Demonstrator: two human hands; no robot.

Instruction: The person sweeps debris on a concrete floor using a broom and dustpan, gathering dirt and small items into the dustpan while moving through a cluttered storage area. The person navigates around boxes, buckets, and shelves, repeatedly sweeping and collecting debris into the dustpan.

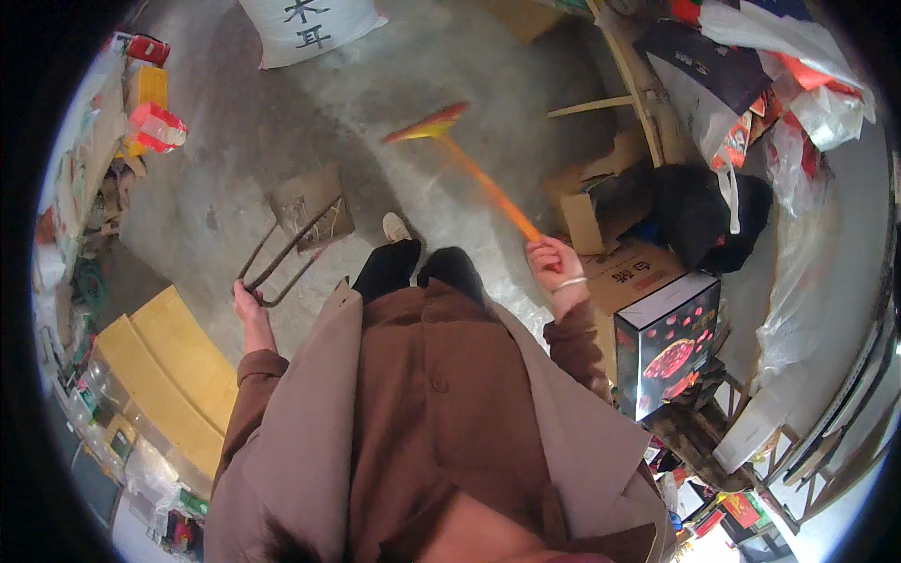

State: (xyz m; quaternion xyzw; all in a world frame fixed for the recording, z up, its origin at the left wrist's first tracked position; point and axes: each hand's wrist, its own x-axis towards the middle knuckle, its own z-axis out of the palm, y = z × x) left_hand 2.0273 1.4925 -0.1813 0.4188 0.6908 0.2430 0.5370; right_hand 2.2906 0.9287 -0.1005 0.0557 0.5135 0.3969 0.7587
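Observation:
My right hand point(555, 266) is closed around the end of an orange handle point(493, 191), which runs up and left to a flared red and yellow head point(428, 128), perhaps a small broom or scraper; blur hides the detail. At the left, my left hand point(250, 301) grips a dark, thin-barred metal frame point(295, 238) with several prongs pointing away from me. Beyond the frame's bars a flattened piece of cardboard point(299, 191) lies on the concrete floor point(394, 176). One light-coloured shoe point(395, 226) shows below my dark trousers.
A white sack with writing point(320, 32) stands at the top. Cardboard boxes point(633, 271), a black printed box point(665, 345) and a black bag point(711, 211) crowd the right side. Yellow boards point(169, 373) lie at lower left; a red and white package point(156, 127) is at upper left.

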